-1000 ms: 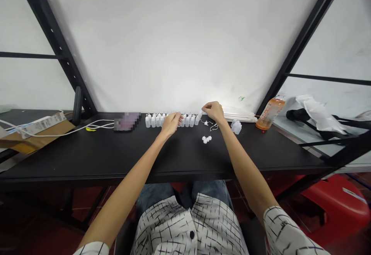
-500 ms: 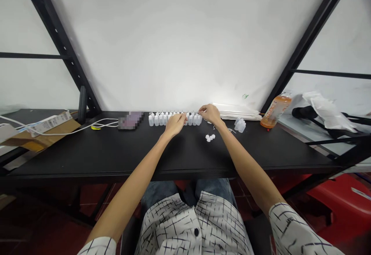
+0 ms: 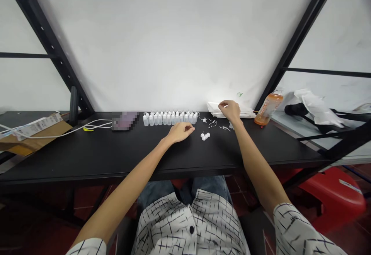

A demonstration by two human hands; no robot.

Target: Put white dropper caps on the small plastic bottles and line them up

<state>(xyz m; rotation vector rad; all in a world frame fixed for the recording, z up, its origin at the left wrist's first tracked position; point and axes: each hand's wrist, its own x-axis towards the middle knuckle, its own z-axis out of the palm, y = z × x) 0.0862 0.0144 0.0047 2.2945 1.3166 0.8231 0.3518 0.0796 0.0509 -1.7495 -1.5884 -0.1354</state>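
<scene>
A row of small white plastic bottles (image 3: 169, 119), with pointed white tops, stands along the back of the black table. In front of the row's right part is my left hand (image 3: 180, 132), its fingers curled in; anything inside them is hidden. My right hand (image 3: 231, 111) is raised in front of the white stack of sheets (image 3: 213, 109), thumb and fingers drawn together; I cannot make out anything between them. Several small white caps (image 3: 204, 136) lie in a cluster right of my left hand. Something translucent white (image 3: 231, 125) is mostly hidden behind my right wrist.
White strings (image 3: 213, 123) lie right of the row. A tilted bottle of orange drink (image 3: 269, 107) stands farther right. To the left are a blurred-out flat object (image 3: 125, 121), a white cable (image 3: 87, 125) and cardboard (image 3: 43, 133). Black frame posts (image 3: 295, 42) rise at both sides.
My right hand has left the row's right end and moved right, across the stack of sheets. My left hand has drawn back from the bottles toward me. The view has shifted slightly.
</scene>
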